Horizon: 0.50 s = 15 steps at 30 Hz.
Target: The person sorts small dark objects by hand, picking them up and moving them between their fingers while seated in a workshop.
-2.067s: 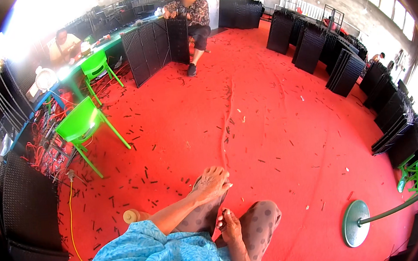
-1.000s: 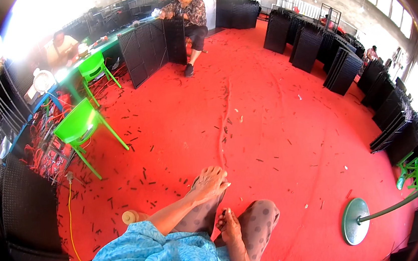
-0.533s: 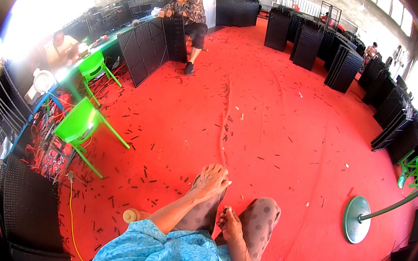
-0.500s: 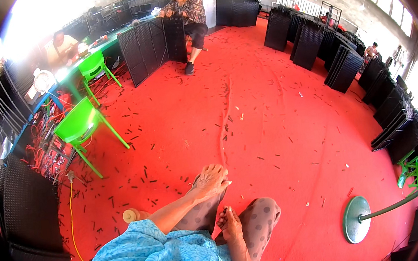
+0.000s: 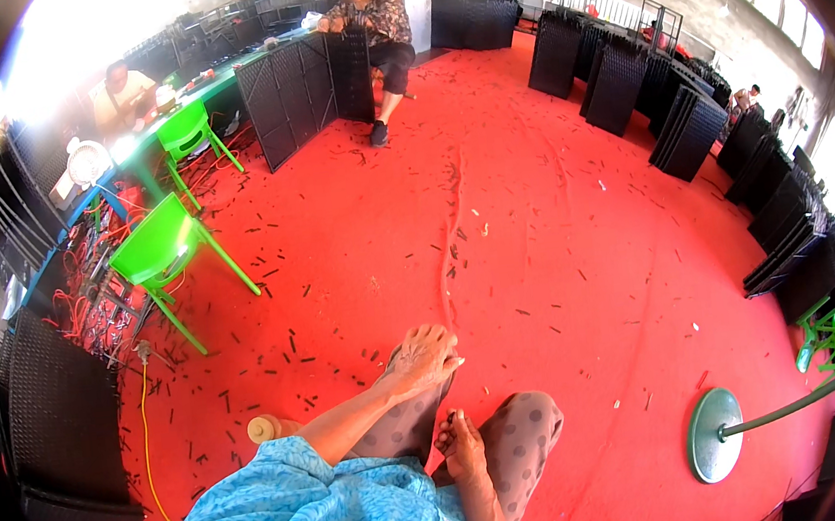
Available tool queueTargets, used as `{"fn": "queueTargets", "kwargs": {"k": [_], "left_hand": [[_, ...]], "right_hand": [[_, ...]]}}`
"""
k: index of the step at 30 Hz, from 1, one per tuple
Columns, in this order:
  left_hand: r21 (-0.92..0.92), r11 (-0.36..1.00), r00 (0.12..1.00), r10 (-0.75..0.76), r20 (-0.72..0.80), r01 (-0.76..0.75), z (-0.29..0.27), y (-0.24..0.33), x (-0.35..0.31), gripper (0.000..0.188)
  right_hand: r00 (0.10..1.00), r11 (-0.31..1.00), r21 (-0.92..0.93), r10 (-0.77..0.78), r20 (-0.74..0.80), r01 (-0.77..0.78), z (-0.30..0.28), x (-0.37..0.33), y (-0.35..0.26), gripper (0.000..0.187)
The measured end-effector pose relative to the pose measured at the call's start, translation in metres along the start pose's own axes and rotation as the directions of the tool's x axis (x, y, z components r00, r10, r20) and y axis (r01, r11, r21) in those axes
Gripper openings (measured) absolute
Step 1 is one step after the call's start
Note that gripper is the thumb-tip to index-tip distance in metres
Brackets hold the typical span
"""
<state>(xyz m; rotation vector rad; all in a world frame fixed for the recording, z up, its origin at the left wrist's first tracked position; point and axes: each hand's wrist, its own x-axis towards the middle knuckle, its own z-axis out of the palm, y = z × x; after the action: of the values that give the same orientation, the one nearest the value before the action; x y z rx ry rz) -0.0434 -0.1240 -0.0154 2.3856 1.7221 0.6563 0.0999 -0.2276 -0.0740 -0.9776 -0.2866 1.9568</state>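
Note:
My left hand (image 5: pixel 423 358) lies palm down over my left knee, its fingers stretched out and nothing in it. Closer to me, my right hand (image 5: pixel 462 443) rests against my right thigh with its fingers curled in. Whether anything is inside that curl is hidden. Both knees are covered by brownish-grey polka-dot trousers (image 5: pixel 522 431), and a blue patterned garment (image 5: pixel 312 517) covers my lap and upper arms. Beside my left forearm a tan bottle-like container (image 5: pixel 264 429) stands on the red floor (image 5: pixel 560 277).
Small dark strips litter the floor. Green chairs (image 5: pixel 157 243) line the left side near a yellow cord (image 5: pixel 147 442). Dark woven panels (image 5: pixel 60 405) stand at left, with more panel stacks (image 5: pixel 687 134) at right. A round stand base (image 5: pixel 716 436) is nearby. A person (image 5: pixel 370 24) works at the far table.
Neither hand has visibly moved; the whole view has shifted only very slightly.

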Motion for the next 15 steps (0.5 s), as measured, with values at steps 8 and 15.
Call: {"fn": "queueTargets", "kwargs": {"k": [8,15], "left_hand": [[0.020,0.999,0.999,0.025,-0.031,-0.025,0.0048,-0.0031,0.0004,0.027],[0.006,1.000,0.999,0.029,-0.041,-0.029,0.0043,-0.0019,0.0005,0.027]], "right_hand": [[1.000,1.000,0.010,-0.006,0.010,0.006,-0.0009,0.0007,0.0010,0.024],[1.000,1.000,0.005,-0.014,0.010,0.014,-0.0010,0.0004,0.0005,0.024]]}}
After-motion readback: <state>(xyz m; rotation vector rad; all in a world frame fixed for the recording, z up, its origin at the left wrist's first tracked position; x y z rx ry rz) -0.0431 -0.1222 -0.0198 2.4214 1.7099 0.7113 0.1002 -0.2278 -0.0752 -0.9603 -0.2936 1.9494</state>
